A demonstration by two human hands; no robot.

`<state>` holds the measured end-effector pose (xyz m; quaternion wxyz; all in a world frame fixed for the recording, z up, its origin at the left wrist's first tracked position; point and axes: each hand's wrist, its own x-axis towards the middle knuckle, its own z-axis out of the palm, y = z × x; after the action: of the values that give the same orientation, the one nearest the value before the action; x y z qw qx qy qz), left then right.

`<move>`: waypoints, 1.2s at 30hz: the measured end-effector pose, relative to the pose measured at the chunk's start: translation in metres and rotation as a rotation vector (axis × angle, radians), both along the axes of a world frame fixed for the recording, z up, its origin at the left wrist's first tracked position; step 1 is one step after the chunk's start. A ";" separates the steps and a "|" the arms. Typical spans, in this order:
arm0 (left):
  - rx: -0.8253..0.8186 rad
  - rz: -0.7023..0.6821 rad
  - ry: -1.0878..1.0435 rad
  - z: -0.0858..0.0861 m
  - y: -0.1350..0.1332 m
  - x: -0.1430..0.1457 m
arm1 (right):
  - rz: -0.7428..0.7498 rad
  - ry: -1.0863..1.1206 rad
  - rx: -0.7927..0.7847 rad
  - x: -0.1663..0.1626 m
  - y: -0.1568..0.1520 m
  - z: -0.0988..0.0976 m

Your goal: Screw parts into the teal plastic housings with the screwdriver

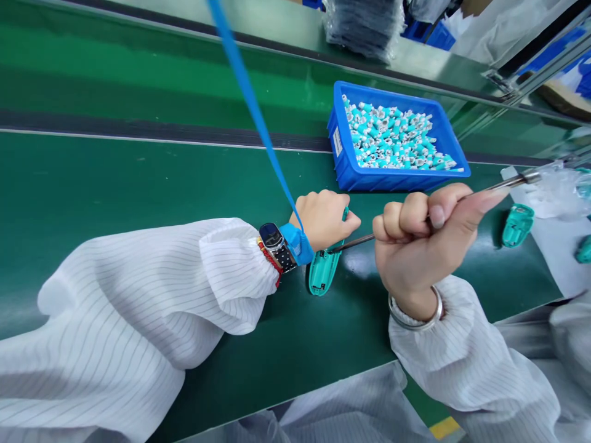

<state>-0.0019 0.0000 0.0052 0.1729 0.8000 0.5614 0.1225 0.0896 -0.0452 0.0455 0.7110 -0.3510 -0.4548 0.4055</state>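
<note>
My left hand (324, 216) is closed around a teal plastic housing (323, 271) that rests on the green belt (115, 191). My right hand (422, 237) is a fist gripping a thin metal tool (355, 242). The tool's tip points into the housing by my left fingers, and its other end (517, 180) sticks out to the right past my thumb. A blue wrist strap (298, 243) and a watch (274, 243) sit on my left wrist, with a blue cord (249, 98) running up out of view.
A blue bin (351, 169) full of small teal-and-white parts stands just behind my hands. Another teal housing (517, 224) lies at the right beside white sheets and clear plastic film (558, 191). A wrapped dark bundle (364, 24) sits at the back.
</note>
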 end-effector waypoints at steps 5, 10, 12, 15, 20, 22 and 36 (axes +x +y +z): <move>-0.043 0.013 -0.021 0.001 -0.001 0.001 | -0.012 -0.101 0.000 -0.003 -0.004 0.000; -0.079 0.030 -0.041 0.001 -0.001 0.000 | -0.077 -0.184 -0.020 -0.006 -0.005 -0.004; -0.071 0.027 -0.043 0.000 -0.001 -0.001 | -0.074 -0.160 0.003 -0.006 -0.004 -0.005; -0.041 0.016 -0.037 0.000 -0.001 -0.001 | -0.011 -0.063 0.016 -0.003 -0.002 -0.004; -0.015 0.010 -0.042 -0.001 -0.001 0.000 | 0.000 0.075 0.002 -0.002 -0.001 0.005; -0.001 -0.003 -0.051 0.000 -0.001 -0.001 | -0.003 0.076 0.017 -0.005 -0.002 0.006; -0.056 -0.005 -0.106 0.005 -0.003 -0.003 | -0.084 -0.143 0.039 -0.017 -0.005 -0.001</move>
<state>-0.0048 -0.0029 0.0098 0.2251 0.7886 0.5525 0.1486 0.0731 -0.0497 0.0446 0.6997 -0.3841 -0.4971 0.3403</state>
